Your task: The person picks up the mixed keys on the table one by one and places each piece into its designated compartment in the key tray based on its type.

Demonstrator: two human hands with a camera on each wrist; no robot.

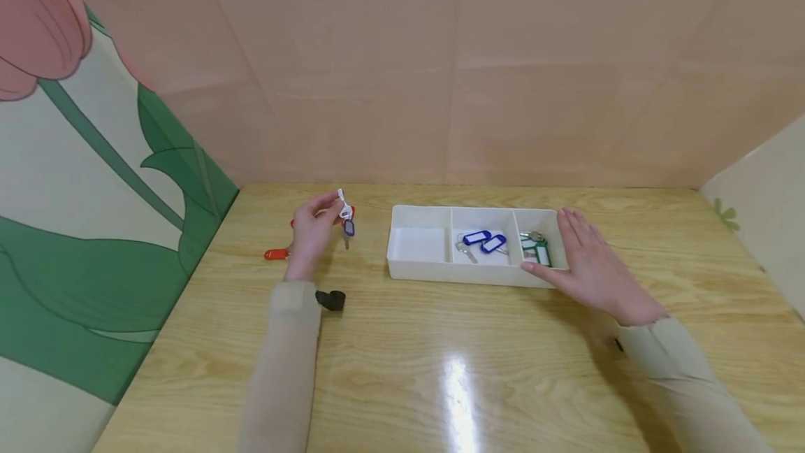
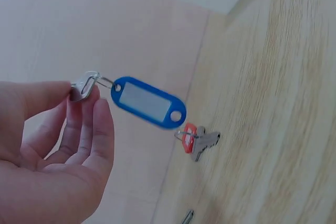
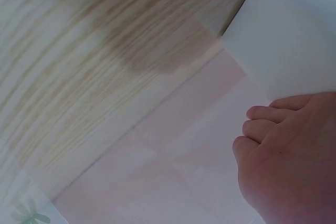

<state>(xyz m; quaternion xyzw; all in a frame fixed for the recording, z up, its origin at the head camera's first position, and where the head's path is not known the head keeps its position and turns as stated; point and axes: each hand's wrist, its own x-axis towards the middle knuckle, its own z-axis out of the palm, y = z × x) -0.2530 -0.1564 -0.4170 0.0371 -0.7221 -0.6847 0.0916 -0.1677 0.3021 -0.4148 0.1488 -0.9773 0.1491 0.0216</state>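
Observation:
In the head view my left hand (image 1: 312, 228) is raised over the table's left part. Thumb and fingers pinch a silver key (image 2: 84, 86), and from its ring hangs a blue key tag (image 2: 148, 102) with a white label. My right hand (image 1: 588, 268) lies against the right end of a white three-compartment tray (image 1: 418, 271), fingers along the end wall and thumb at the front rim. Inside the tray's middle compartment lie blue-tagged keys (image 1: 493, 243); its right compartment contains green-tagged keys (image 1: 542, 254). The right wrist view shows that hand's fingers touching the tray's outer wall.
Red-tagged keys lie on the table near my left hand: one red tag (image 1: 276, 254) to its left, and another red-tagged key (image 2: 202, 142) beneath the held tag. A pinkish wall covering (image 1: 402, 89) stands behind the table (image 1: 390, 355).

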